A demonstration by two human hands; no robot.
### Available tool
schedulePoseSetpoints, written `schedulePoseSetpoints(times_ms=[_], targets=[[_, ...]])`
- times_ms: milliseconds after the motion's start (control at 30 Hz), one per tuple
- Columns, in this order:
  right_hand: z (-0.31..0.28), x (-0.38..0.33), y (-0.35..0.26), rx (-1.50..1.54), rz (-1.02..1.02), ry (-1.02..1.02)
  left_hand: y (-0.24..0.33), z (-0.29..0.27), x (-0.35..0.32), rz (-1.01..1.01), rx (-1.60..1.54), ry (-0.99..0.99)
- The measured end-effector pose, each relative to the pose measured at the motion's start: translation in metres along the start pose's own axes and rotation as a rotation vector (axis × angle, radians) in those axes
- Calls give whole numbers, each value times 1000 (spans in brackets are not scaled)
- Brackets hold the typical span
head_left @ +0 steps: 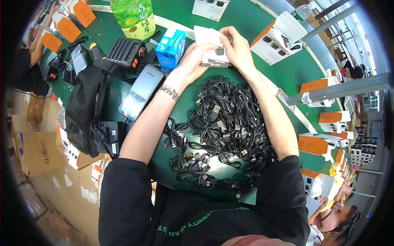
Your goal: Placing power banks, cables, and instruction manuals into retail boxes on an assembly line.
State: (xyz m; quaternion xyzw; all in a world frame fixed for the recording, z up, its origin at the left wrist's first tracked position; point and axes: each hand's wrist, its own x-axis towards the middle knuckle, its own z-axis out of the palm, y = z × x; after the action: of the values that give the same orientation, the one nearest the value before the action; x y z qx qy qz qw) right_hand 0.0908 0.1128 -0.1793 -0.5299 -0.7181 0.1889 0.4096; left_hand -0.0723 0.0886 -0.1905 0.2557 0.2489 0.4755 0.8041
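Above the cable pile, both my hands are on a white box [208, 39] printed with pictures of small black devices. My left hand [193, 60] grips its left side, thumb laid across the front. From the right, my right hand [238, 50] pinches its edge with curled fingers. Part of the box is hidden behind my fingers, so whether it is open I cannot tell. Between my forearms lies a big heap of coiled black USB cables [230, 119]. Close to my left wrist stands a small blue box [170, 49].
Left of my arm are a grey power bank [142, 92], a black speaker-like device [126, 54], a black mesh bag [84, 107] and a green pouch [133, 18]. An open white-and-orange box [274, 43] stands right. A metal bar [340, 90] juts in; co-workers sit at both sides.
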Motion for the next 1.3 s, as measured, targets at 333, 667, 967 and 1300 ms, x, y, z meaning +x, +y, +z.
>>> schedulePoseSetpoints(times_ms=[333,667,967,1300], targets=[[-6,0,5,-266,-181,201,-5,-6,4,6,-18,-9],[-92,84,-81,-165,-225,531,1,1,5,36,-81,-47],[-67,160,-20,-975,-376,145,-4,2,3,48,-75,-57],[-46,130,-40,-1272,-601,17,-2,-4,4,64,-83,-49]])
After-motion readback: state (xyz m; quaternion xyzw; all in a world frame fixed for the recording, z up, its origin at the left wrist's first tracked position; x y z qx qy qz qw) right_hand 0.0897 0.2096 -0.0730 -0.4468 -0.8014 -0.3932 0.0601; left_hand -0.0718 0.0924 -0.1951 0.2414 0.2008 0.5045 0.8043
